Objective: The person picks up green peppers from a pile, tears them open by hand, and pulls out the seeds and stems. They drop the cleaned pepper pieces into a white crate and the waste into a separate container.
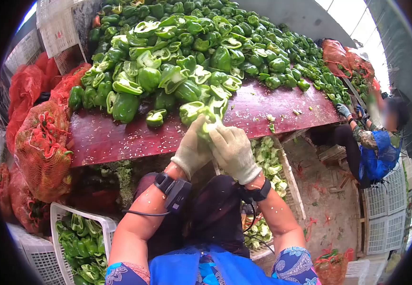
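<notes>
Both of my hands wear pale work gloves and meet over the front edge of the red table. Between them is a cut green bell pepper [208, 125], its pale inside partly showing. My left hand [192, 149] closes around its left side, and my right hand [235, 151] grips it from the right, fingers pointing forward. Just beyond my fingers rises a large heap of green bell peppers [149, 78], many cut open in halves. One cut pepper [155, 118] lies alone on the table, left of my hands. Whether a tool is in either hand is hidden.
Seeds dot the red tabletop [116, 142]. Below, a crate [286, 183] holds pale pepper cores. A white crate [108, 223] of green pieces stands at lower left, near red mesh sacks [42, 147]. At right, a co-worker in a blue apron [381, 154] sits by the table.
</notes>
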`<state>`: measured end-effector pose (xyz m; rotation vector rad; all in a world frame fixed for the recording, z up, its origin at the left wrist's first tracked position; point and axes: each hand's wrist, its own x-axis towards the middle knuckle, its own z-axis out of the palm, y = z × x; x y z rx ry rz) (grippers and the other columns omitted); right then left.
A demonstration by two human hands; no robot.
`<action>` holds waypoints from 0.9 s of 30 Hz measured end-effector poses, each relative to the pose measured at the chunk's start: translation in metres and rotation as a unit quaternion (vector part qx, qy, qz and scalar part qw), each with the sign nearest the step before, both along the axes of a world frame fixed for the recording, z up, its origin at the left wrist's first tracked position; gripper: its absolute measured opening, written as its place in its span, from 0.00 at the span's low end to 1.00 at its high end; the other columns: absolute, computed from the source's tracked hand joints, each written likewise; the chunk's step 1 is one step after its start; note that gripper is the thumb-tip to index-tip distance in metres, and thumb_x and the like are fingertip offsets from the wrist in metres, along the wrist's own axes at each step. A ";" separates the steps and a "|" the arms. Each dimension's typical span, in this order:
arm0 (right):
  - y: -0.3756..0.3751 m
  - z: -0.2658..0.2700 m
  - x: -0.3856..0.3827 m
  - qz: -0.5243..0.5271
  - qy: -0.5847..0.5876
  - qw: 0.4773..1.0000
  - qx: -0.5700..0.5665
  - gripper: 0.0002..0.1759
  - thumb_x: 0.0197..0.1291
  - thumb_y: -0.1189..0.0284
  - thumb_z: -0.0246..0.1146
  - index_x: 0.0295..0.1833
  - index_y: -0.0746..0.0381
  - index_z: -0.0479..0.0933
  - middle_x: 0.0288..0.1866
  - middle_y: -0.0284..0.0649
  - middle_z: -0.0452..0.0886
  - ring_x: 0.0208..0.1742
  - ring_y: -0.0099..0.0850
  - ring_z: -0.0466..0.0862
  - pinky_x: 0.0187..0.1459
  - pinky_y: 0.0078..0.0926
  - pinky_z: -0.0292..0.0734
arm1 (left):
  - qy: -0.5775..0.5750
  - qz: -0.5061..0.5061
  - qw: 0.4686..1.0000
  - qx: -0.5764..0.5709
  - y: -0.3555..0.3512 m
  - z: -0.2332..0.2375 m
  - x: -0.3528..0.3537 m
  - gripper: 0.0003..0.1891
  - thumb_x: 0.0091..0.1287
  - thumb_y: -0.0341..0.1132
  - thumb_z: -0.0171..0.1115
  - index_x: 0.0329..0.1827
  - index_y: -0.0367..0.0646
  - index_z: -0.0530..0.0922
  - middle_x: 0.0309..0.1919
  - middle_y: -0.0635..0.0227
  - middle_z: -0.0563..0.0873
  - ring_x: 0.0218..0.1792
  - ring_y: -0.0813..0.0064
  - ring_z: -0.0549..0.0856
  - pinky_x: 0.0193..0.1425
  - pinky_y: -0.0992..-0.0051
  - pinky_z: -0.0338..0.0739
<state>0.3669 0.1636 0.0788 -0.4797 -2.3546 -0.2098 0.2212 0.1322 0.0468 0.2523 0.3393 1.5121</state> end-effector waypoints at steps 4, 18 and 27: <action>0.002 -0.003 0.000 0.043 0.004 0.999 0.032 0.18 0.57 0.75 0.63 0.54 0.66 0.78 0.45 0.46 0.82 0.44 0.44 0.83 0.47 0.41 0.80 | -0.031 -0.082 0.995 -0.040 -0.004 -0.004 -0.009 0.11 0.74 0.40 0.63 0.55 0.49 0.80 0.46 0.73 0.86 0.47 0.74 0.84 0.55 0.70 0.80; 0.005 0.033 0.034 -0.001 0.454 0.773 -0.443 0.06 0.73 0.77 0.62 0.47 0.65 0.85 0.32 0.33 0.86 0.31 0.18 0.83 0.33 0.17 0.78 | 0.414 0.101 0.871 0.244 -0.023 0.003 -0.018 0.23 0.58 0.18 0.70 0.55 0.41 0.74 0.60 0.58 0.79 0.58 0.63 0.85 0.59 0.66 0.85; -0.034 0.052 0.057 0.033 0.237 0.896 -0.374 0.08 0.65 0.80 0.67 0.49 0.66 0.84 0.43 0.42 0.88 0.38 0.27 0.88 0.40 0.25 0.83 | 0.383 0.077 0.896 0.211 -0.030 0.018 -0.026 0.35 0.54 0.15 0.69 0.67 0.46 0.73 0.62 0.58 0.78 0.56 0.64 0.85 0.57 0.70 0.83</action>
